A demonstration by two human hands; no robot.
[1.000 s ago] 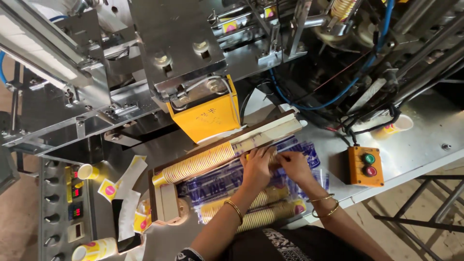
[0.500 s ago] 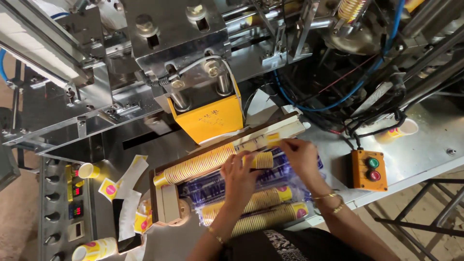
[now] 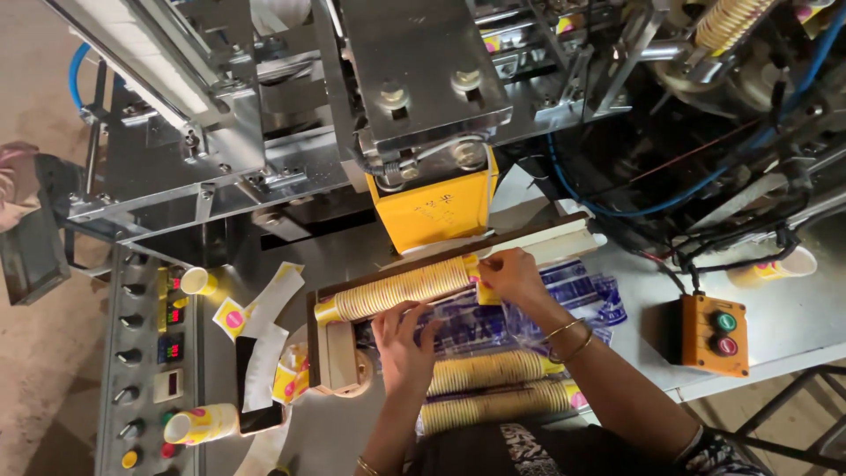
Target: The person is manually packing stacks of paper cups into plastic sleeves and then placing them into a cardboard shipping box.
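At the right end of the long nested stack of yellow-rimmed paper cups [image 3: 401,291], right hand [image 3: 511,275] now pinches that end, fingers closed on it; a second ago both hands worked the printed clear plastic sleeve [image 3: 493,322]. Left hand [image 3: 404,342] has slid below the stack, fingers spread flat on the sleeve, gripping nothing. Stack lies in the wooden trough [image 3: 339,348].

We saw a long stack of nested yellow paper cups [image 3: 405,289] lying on its side in a wooden trough, slanting up toward the right. Just below it lay clear plastic sleeve [image 3: 493,322] with blue print, crumpled and partly open. Two more bagged cup stacks [image 3: 493,388] lay side by side nearest us.
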